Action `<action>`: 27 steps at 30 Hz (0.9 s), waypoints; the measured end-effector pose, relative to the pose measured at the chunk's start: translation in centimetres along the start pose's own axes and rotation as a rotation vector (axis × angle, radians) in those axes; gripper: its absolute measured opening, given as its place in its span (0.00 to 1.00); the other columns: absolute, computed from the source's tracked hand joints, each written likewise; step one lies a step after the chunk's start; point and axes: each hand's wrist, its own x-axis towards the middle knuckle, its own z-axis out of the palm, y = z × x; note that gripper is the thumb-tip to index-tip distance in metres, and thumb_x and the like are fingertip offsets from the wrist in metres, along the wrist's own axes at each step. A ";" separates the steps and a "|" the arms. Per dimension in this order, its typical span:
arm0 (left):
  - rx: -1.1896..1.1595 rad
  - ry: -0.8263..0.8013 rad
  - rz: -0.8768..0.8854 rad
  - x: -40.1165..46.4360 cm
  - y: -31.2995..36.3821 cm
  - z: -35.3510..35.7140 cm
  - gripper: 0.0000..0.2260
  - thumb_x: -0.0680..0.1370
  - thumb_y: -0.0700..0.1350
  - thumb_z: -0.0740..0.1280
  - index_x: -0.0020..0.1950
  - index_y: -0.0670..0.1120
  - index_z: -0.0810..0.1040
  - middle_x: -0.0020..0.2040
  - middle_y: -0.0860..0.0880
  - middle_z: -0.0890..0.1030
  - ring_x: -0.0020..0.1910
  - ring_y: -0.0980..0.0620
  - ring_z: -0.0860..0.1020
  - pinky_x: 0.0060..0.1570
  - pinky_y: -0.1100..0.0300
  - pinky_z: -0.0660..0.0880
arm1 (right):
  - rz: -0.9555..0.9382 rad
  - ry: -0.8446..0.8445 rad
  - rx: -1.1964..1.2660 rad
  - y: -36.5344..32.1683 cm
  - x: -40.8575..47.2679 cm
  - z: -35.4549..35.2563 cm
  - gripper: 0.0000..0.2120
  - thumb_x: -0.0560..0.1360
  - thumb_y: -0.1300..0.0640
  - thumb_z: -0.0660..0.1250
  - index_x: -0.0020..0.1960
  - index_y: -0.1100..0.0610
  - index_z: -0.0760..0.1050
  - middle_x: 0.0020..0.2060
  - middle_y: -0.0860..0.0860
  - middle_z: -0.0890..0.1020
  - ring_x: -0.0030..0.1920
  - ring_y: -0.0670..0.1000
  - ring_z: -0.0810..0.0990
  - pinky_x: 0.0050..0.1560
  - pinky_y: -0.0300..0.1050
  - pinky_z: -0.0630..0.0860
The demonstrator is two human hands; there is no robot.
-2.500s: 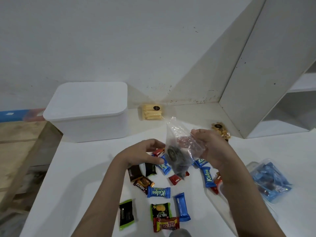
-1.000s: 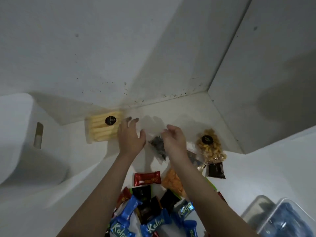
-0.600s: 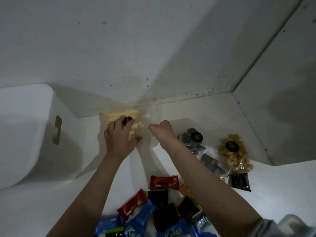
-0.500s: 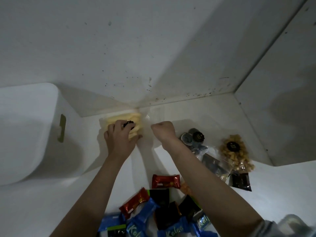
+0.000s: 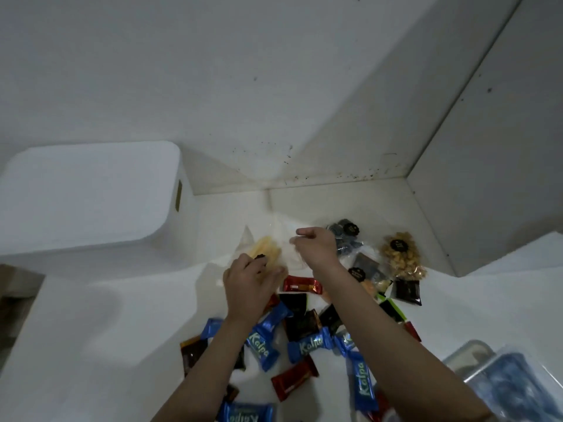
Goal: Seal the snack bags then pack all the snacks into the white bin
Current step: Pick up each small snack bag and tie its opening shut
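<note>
The white desk point(image 5: 91, 330) runs back into a corner where a speckled white wall point(image 5: 243, 86) meets a white side panel point(image 5: 502, 147), so the far and right edges are boxed in. The open room is on the left half of the desk, where there's a big bare patch in front of the white rectangular plastic bin point(image 5: 91, 193). That bin sits at the back left with its lid on and a small handle slot on its right side, well apart from both hands. At the bottom right a clear plastic container holding blue-wrapped snacks point(image 5: 511, 388) crowds that corner.

In the middle, a loose pile of small wrapped snack bars in blue, red and black point(image 5: 304, 342) is spread across the near desk under both forearms. At the back right, by the panel, lie a clear bag of golden nuts with a black round sticker point(image 5: 402, 257) and, just left of it, a clear bag of dark round cookies point(image 5: 347, 239).

The clear bag of pale yellow wafer sticks point(image 5: 266, 252) lies between the bin and the cookie bag. The left hand point(image 5: 246, 287) rests on its near end, fingers curled over the bag. The right hand point(image 5: 313, 245) is just beside it, fingers bent in and pinching the bag's clear open top, which is blurry.
</note>
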 end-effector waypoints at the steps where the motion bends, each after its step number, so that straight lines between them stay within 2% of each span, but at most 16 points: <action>1: -0.042 0.016 -0.009 -0.5 0.8 -0.8 0.20 0.70 0.60 0.70 0.46 0.44 0.84 0.37 0.50 0.77 0.35 0.52 0.78 0.36 0.52 0.76 | -0.032 0.001 0.015 -0.4 -1.2 -0.4 0.08 0.72 0.65 0.70 0.50 0.60 0.76 0.41 0.55 0.79 0.36 0.48 0.77 0.34 0.36 0.73; 3: -0.177 0.018 -0.050 -1.4 2.6 -2.8 0.21 0.67 0.62 0.70 0.48 0.46 0.84 0.39 0.52 0.76 0.40 0.54 0.77 0.42 0.56 0.76 | -0.078 -0.016 0.075 -1.4 -3.7 -1.3 0.07 0.73 0.65 0.69 0.50 0.58 0.76 0.43 0.54 0.81 0.37 0.48 0.80 0.38 0.39 0.77; 5: -0.298 -0.004 -0.065 -2.1 3.8 -4.8 0.18 0.65 0.62 0.71 0.50 0.53 0.80 0.44 0.54 0.75 0.46 0.57 0.75 0.49 0.63 0.74 | -0.134 -0.057 0.111 -2.3 -6.5 -2.2 0.07 0.74 0.65 0.68 0.49 0.56 0.76 0.43 0.54 0.82 0.39 0.49 0.82 0.41 0.44 0.80; 7: -0.345 0.022 -0.063 -2.5 4.6 -6.8 0.20 0.66 0.62 0.72 0.55 0.57 0.76 0.51 0.55 0.75 0.52 0.59 0.74 0.52 0.69 0.70 | -0.215 -0.096 0.113 -2.9 -9.1 -3.1 0.07 0.74 0.66 0.68 0.47 0.55 0.77 0.42 0.55 0.83 0.39 0.51 0.83 0.40 0.43 0.80; 10: -0.443 0.050 -0.107 -2.2 6.2 -9.9 0.24 0.71 0.60 0.69 0.63 0.52 0.73 0.59 0.56 0.75 0.59 0.60 0.73 0.52 0.72 0.67 | -0.323 -0.158 0.096 -3.8 -13.1 -4.6 0.08 0.74 0.68 0.67 0.47 0.57 0.78 0.39 0.54 0.84 0.37 0.51 0.83 0.41 0.42 0.81; 13: -0.499 -0.016 -0.047 -2.1 7.8 -12.9 0.20 0.76 0.52 0.66 0.67 0.51 0.71 0.63 0.60 0.74 0.63 0.66 0.70 0.54 0.79 0.65 | -0.403 -0.210 0.064 -4.2 -16.5 -5.9 0.07 0.74 0.69 0.67 0.48 0.58 0.79 0.38 0.55 0.84 0.36 0.50 0.83 0.41 0.40 0.81; 14: -0.500 -0.060 0.001 -2.1 8.3 -13.7 0.18 0.77 0.49 0.66 0.66 0.51 0.72 0.63 0.60 0.75 0.63 0.67 0.70 0.55 0.80 0.64 | -0.428 -0.227 0.053 -4.3 -17.6 -6.3 0.07 0.74 0.69 0.68 0.48 0.59 0.80 0.38 0.56 0.84 0.36 0.50 0.84 0.41 0.40 0.81; 16: -0.527 -0.174 0.059 -2.5 9.2 -14.9 0.14 0.78 0.45 0.66 0.64 0.51 0.75 0.60 0.59 0.78 0.61 0.67 0.73 0.59 0.75 0.66 | -0.459 -0.252 0.017 -4.3 -19.4 -7.0 0.07 0.73 0.69 0.69 0.49 0.61 0.80 0.39 0.56 0.84 0.37 0.51 0.84 0.42 0.41 0.82; 18: -0.660 -0.250 0.029 -3.3 9.9 -15.7 0.12 0.76 0.40 0.68 0.58 0.50 0.78 0.55 0.53 0.82 0.56 0.57 0.79 0.59 0.64 0.72 | -0.466 -0.244 -0.027 -4.1 -20.9 -7.6 0.07 0.72 0.69 0.69 0.50 0.63 0.80 0.38 0.57 0.84 0.37 0.51 0.85 0.41 0.40 0.82; 20: -0.832 -0.253 -0.042 -4.3 10.5 -16.4 0.11 0.74 0.35 0.69 0.52 0.48 0.80 0.50 0.47 0.83 0.51 0.50 0.80 0.55 0.58 0.76 | -0.478 -0.217 -0.058 -3.8 -22.3 -8.1 0.08 0.71 0.68 0.70 0.51 0.64 0.80 0.40 0.58 0.85 0.38 0.53 0.85 0.43 0.43 0.82; 24: -0.919 -0.297 -0.045 -6.3 11.1 -18.5 0.05 0.72 0.36 0.70 0.43 0.46 0.82 0.39 0.50 0.83 0.40 0.52 0.81 0.42 0.64 0.77 | -0.536 -0.171 -0.133 -3.2 -24.7 -8.1 0.09 0.69 0.64 0.74 0.49 0.60 0.81 0.42 0.58 0.85 0.41 0.54 0.85 0.47 0.47 0.82; 27: -0.919 -0.317 -0.029 -7.4 11.6 -19.9 0.02 0.69 0.42 0.72 0.38 0.48 0.81 0.33 0.52 0.81 0.38 0.52 0.80 0.39 0.63 0.76 | -0.590 -0.155 -0.216 -3.2 -26.1 -7.3 0.08 0.67 0.59 0.76 0.45 0.58 0.82 0.38 0.56 0.85 0.40 0.54 0.85 0.48 0.48 0.82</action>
